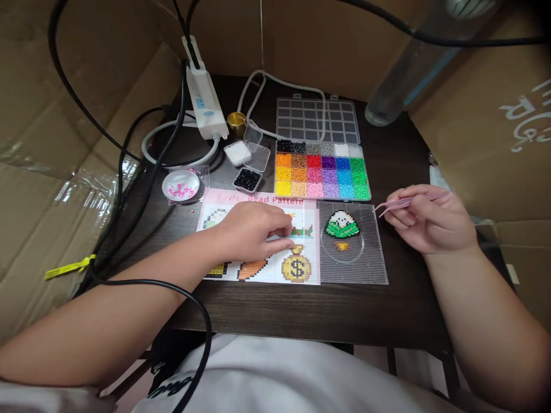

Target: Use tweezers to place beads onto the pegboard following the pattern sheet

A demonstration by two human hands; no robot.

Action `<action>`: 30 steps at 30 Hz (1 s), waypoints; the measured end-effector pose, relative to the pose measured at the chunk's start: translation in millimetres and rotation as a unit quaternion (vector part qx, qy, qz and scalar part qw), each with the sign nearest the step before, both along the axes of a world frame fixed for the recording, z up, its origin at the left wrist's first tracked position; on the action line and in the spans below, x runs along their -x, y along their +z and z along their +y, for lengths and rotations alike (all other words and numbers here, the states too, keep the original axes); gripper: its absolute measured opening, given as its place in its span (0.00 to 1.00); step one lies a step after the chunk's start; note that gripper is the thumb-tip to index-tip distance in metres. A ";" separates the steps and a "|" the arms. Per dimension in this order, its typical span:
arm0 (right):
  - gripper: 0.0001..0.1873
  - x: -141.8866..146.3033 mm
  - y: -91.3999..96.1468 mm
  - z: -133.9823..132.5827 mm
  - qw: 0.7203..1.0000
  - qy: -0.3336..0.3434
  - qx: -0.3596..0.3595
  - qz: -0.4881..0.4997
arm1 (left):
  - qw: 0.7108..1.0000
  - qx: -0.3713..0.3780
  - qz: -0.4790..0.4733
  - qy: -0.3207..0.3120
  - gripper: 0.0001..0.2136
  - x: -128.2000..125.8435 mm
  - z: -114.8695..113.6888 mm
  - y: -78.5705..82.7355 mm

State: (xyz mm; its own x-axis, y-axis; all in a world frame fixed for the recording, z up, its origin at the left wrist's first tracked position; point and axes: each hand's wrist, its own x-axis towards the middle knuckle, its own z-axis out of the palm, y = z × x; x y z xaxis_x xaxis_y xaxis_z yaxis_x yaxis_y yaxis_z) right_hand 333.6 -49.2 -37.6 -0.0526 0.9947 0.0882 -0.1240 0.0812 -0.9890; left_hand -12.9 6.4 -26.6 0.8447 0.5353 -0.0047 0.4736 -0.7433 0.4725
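My left hand rests palm down on a printed bead pattern sheet, fingers bent and thumb apart from them. Its thumb tip lies just above a money bag picture; no object shows in it. Pink tweezers are pinched in my right hand, their tips over the right edge of a clear pegboard. On that board sits a white and green bead figure with a black outline. Just below it, a clear round dish holds a small patch of orange-yellow beads.
Behind the sheet stands a sorted bead box, its lid folded back. Small boxes of white beads and black beads stand left of it. A white dish holds pink beads. A black cable crosses my left forearm.
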 end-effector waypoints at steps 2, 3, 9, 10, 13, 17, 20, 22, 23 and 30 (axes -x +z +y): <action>0.08 -4.8 -1.5 3.5 1.000 -0.006 0.013 0.006 | 1.000 0.003 0.001 -0.003 0.12 0.1 0.4 -0.1; 0.08 -6.4 -2.2 4.8 1.000 -0.011 0.018 0.009 | 1.000 0.004 0.003 -0.003 0.13 0.1 0.6 -0.2; 0.05 -11.4 -6.4 9.1 1.000 -0.018 0.014 0.015 | 1.000 0.002 0.001 -0.006 0.13 0.5 0.3 0.0; 0.04 -12.5 -7.1 9.6 1.000 -0.016 0.014 0.017 | 1.000 0.002 0.000 -0.007 0.13 0.5 0.2 0.1; 0.03 -16.2 -8.8 11.1 0.999 -0.011 0.025 0.023 | 1.000 -0.001 -0.002 -0.006 0.13 0.6 -0.2 0.6; 0.03 -17.5 -8.7 12.7 0.999 -0.019 0.034 0.038 | 1.000 -0.012 0.007 -0.005 0.14 0.0 -1.0 0.4; 0.07 -14.0 -5.9 12.4 0.995 -0.055 0.062 0.062 | 1.000 -0.015 0.019 -0.006 0.15 -0.7 -1.3 -0.5; 0.09 -10.6 -3.2 11.9 0.990 -0.081 0.083 0.079 | 1.000 -0.013 0.025 -0.004 0.15 -1.0 -1.1 -1.0; 0.10 -8.8 -2.0 11.8 0.988 -0.092 0.090 0.086 | 1.000 -0.013 0.027 -0.004 0.15 -1.1 -1.1 -1.2; 0.18 9.4 -0.4 15.8 0.982 -0.157 0.079 0.074 | 0.999 -0.012 0.048 -0.002 0.16 1.3 -3.9 0.1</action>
